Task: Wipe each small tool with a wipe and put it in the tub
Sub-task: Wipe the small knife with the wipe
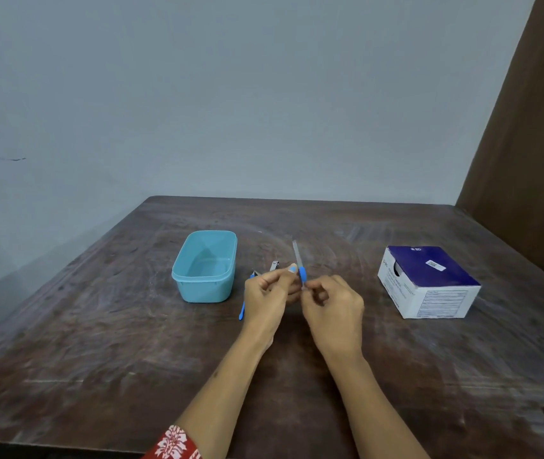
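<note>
A dark brown wooden bench point(98, 342) is seen in front of a pale grey wall. Both hands are raised together over the middle of the bench. The left hand point(265, 298) has its fingers curled, and the blue handle of a nail file point(297, 260) is pinched at its fingertips; the metal blade of the file points away, toward the far side. The right hand point(333, 304) is just beside it, with the fingers curled as in a pinch at the near end of the file's handle; something small and pale seems to be held there, but whether it is a wipe cannot be told. A light blue plastic tub point(205, 266), open and with nothing visible inside, stands to the left of the hands. Between the tub and the left hand a metal nail clipper point(274, 266) lies on the bench, and a second blue-handled tool point(242, 311) is partly hidden behind the left hand. Well apart, on the right side, a blue and white cardboard box point(429, 281) is placed. A red patterned sleeve point(174, 443) is seen at the near edge.
</note>
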A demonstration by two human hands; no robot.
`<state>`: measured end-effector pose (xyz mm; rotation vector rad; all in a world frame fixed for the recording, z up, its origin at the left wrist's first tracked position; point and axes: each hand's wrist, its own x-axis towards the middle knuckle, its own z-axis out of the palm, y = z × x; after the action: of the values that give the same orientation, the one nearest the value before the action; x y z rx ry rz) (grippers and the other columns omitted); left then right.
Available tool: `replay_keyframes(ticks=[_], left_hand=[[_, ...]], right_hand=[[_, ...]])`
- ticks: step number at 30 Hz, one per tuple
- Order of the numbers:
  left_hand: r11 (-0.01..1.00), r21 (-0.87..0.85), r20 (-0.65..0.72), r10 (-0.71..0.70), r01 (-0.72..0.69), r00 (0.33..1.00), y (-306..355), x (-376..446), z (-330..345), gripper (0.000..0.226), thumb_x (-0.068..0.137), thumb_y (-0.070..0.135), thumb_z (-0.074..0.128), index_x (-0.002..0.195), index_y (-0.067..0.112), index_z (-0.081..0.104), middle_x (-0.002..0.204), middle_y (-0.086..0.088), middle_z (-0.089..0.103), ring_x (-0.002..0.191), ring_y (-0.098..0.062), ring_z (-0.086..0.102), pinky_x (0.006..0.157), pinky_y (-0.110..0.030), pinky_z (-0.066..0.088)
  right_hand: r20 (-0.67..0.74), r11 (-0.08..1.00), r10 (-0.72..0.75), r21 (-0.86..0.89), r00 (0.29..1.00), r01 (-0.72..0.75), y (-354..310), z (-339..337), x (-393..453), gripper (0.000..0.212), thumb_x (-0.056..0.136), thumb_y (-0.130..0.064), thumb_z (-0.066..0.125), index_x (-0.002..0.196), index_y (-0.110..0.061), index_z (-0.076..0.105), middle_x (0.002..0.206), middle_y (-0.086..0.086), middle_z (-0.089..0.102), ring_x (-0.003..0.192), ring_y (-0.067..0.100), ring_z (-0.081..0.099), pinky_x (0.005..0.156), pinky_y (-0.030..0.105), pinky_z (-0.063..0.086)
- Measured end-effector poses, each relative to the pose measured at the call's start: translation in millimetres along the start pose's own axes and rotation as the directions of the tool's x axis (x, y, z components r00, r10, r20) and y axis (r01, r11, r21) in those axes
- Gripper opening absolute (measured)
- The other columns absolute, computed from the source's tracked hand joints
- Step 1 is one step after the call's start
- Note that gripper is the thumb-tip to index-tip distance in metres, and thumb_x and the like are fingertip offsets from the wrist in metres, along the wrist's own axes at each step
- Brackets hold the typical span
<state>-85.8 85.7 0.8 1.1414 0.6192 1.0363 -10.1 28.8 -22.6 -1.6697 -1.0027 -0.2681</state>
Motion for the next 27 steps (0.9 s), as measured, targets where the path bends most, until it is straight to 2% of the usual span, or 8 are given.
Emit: replay_keyframes(ticks=[2, 5, 9, 13, 17, 22, 25, 27], left_hand=[[1.000, -0.008, -0.003, 0.014, -0.014, 1.000, 0.8, 0.0, -0.3, 0.014, 0.089, 0.007, 0.058, 0.090, 0.001, 0.070, 0.081, -0.015, 0.071, 0.077, -0.021, 0.069, 0.066, -0.023, 0.058], [1.000, 0.006, 0.048, 0.027, -0.027, 0.999, -0.8, -2.2, 0.5, 0.011, 0.086, 0.006, 0.061, 0.089, 0.007, 0.072, 0.077, -0.007, 0.073, 0.075, -0.016, 0.070, 0.064, -0.021, 0.056], [0.999, 0.024, 0.013, 0.040, -0.040, 0.999, -2.4, 1.2, -2.3, 0.013, 0.084, 0.006, 0.064, 0.095, 0.003, 0.071, 0.076, -0.005, 0.073, 0.076, -0.017, 0.071, 0.065, -0.022, 0.057], [0.997, 0.054, 0.058, 0.048, -0.051, 0.997, -4.0, -2.2, 0.9, 0.012, 0.087, 0.008, 0.061, 0.083, 0.010, 0.072, 0.070, -0.001, 0.073, 0.072, -0.014, 0.070, 0.061, -0.021, 0.055], [0.998, 0.037, 0.001, 0.051, -0.051, 0.999, -3.6, 1.8, -2.2, 0.013, 0.087, 0.011, 0.062, 0.087, 0.003, 0.072, 0.073, -0.008, 0.072, 0.073, -0.019, 0.070, 0.062, -0.022, 0.056], [0.994, 0.084, 0.030, 0.062, -0.064, 0.998, -8.1, 1.8, -1.4, 0.014, 0.085, 0.006, 0.063, 0.095, 0.002, 0.071, 0.083, -0.011, 0.073, 0.083, -0.023, 0.070, 0.065, -0.024, 0.057], [0.992, 0.103, -0.008, 0.070, -0.069, 0.997, -7.6, 4.0, -3.5, 0.017, 0.087, 0.011, 0.062, 0.095, 0.000, 0.071, 0.081, -0.010, 0.073, 0.079, -0.020, 0.071, 0.065, -0.022, 0.056], [0.993, 0.095, -0.007, 0.067, -0.066, 0.998, -6.8, 4.0, -3.9, 0.019, 0.088, 0.013, 0.061, 0.095, -0.001, 0.071, 0.082, -0.013, 0.073, 0.078, -0.021, 0.071, 0.065, -0.022, 0.056]], right_hand=[[-0.009, 1.000, 0.008, -0.008, 1.000, -0.008, -0.3, -0.1, -0.2, 0.010, 0.072, -0.002, 0.070, 0.076, -0.011, 0.071, 0.073, -0.003, 0.062, 0.060, 0.009, 0.058, 0.059, 0.025, 0.051], [-0.033, 0.996, -0.055, 0.076, 0.998, 0.057, -4.0, -0.6, 0.6, 0.017, 0.075, 0.002, 0.067, 0.086, -0.010, 0.073, 0.079, -0.001, 0.065, 0.065, 0.009, 0.060, 0.063, 0.019, 0.050], [0.002, 1.000, 0.025, -0.016, 1.000, -0.025, -0.7, 0.0, -0.1, 0.009, 0.073, -0.003, 0.070, 0.077, -0.011, 0.070, 0.074, -0.002, 0.062, 0.061, 0.012, 0.058, 0.061, 0.032, 0.052], [-0.047, 0.995, -0.062, 0.072, 0.997, 0.066, -5.4, -1.8, 0.6, 0.017, 0.077, 0.003, 0.066, 0.087, -0.009, 0.073, 0.082, 0.000, 0.066, 0.069, 0.011, 0.062, 0.066, 0.021, 0.051], [-0.012, 1.000, 0.020, -0.024, 1.000, -0.020, -1.0, 1.1, -1.7, 0.012, 0.070, 0.000, 0.070, 0.076, -0.011, 0.070, 0.073, -0.001, 0.063, 0.061, 0.013, 0.058, 0.059, 0.029, 0.052], [-0.039, 0.997, -0.065, 0.048, 0.997, 0.067, -3.8, -1.1, 0.2, 0.015, 0.074, 0.003, 0.068, 0.084, -0.008, 0.073, 0.079, 0.001, 0.067, 0.067, 0.011, 0.061, 0.065, 0.020, 0.050], [0.014, 1.000, 0.014, -0.022, 1.000, -0.014, -3.0, -0.2, -1.9, 0.010, 0.070, -0.002, 0.072, 0.075, -0.012, 0.070, 0.073, -0.002, 0.064, 0.060, 0.012, 0.059, 0.058, 0.028, 0.052], [0.010, 0.999, 0.022, -0.039, 1.000, -0.022, -3.3, -0.1, -2.2, 0.010, 0.072, -0.004, 0.071, 0.076, -0.013, 0.071, 0.075, -0.003, 0.065, 0.062, 0.012, 0.059, 0.059, 0.029, 0.052]])
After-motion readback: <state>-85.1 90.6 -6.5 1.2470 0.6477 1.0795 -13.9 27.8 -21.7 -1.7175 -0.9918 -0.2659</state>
